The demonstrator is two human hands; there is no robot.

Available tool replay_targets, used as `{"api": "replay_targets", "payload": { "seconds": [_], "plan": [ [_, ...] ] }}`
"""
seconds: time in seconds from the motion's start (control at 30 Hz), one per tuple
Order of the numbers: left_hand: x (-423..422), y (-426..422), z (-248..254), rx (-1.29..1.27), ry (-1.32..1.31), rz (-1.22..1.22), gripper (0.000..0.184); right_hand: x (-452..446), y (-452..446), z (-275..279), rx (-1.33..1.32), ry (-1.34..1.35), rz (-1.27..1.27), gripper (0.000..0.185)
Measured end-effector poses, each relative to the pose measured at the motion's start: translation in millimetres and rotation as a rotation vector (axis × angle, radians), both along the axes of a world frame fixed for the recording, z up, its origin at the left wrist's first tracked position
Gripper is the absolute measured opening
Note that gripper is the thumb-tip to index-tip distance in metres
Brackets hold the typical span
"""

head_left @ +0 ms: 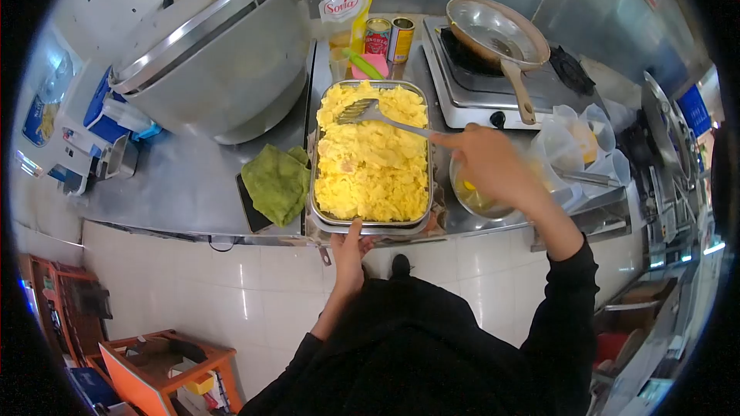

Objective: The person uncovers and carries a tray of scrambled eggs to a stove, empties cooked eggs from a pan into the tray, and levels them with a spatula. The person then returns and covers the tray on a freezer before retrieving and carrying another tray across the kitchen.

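Observation:
A rectangular metal tray (pixel 428 177) full of crumbly yellow food (pixel 370 166), like mashed or scrambled egg, sits at the counter's front edge. My left hand (pixel 349 258) grips its near rim, thumb on top and fingers partly hidden below. In my right hand (pixel 486 162), closed around the handle, is a metal fork (pixel 362 113) with its tines resting on the food near the far left. Under my right forearm, a bowl (pixel 474 200) with something yellow inside is partly covered.
Left of the tray lie a green cloth (pixel 276 185) and a large lidded pot (pixel 223 69). Behind stand a Sovia pouch (pixel 345 15) and two cans (pixel 401 40). A frying pan (pixel 497 31) sits on the stove (pixel 462 100); plastic containers (pixel 566 139) are at right.

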State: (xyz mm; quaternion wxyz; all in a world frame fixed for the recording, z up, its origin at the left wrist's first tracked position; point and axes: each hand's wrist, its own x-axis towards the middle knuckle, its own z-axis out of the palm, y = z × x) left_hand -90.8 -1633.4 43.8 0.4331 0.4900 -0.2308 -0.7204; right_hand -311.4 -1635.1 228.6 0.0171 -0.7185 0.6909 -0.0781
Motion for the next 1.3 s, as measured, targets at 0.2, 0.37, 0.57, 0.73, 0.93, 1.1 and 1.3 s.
{"api": "replay_targets", "payload": {
  "seconds": [0.2, 0.37, 0.57, 0.73, 0.93, 1.1, 1.3],
  "plan": [
    [-2.0, 1.3, 3.4, 0.012, 0.01, 0.037, 0.033, 12.1, 4.7, 35.1, -0.078, 0.015, 0.014, 0.036],
    [-0.8, 2.2, 3.9, 0.015, 0.001, 0.026, 0.032, 15.8, -23.5, -8.0, -0.14, -0.027, 0.025, 0.037],
    [-1.6, 0.6, 1.5, 0.02, -0.004, 0.029, 0.033, -5.1, 0.7, -0.3, 0.053, 0.018, 0.017, 0.042],
    [-2.7, 0.7, 0.6, 0.034, -0.015, 0.026, 0.034, -3.1, 2.8, -0.2, 0.07, 0.054, 0.037, 0.043],
    [1.3, -0.1, 1.9, 0.015, -0.008, -0.007, 0.033, 12.7, 4.7, 35.1, 0.08, 0.081, 0.073, 0.043],
    [1.0, 0.0, -0.1, 0.021, 0.012, -0.014, 0.031, 22.9, 7.3, 22.4, -0.02, 0.026, 0.01, 0.044],
    [-1.8, 0.2, 5.3, 0.065, 0.006, 0.035, 0.031, 26.7, 21.7, -15.6, 0.061, -0.058, -0.009, 0.047]
  ]
}}
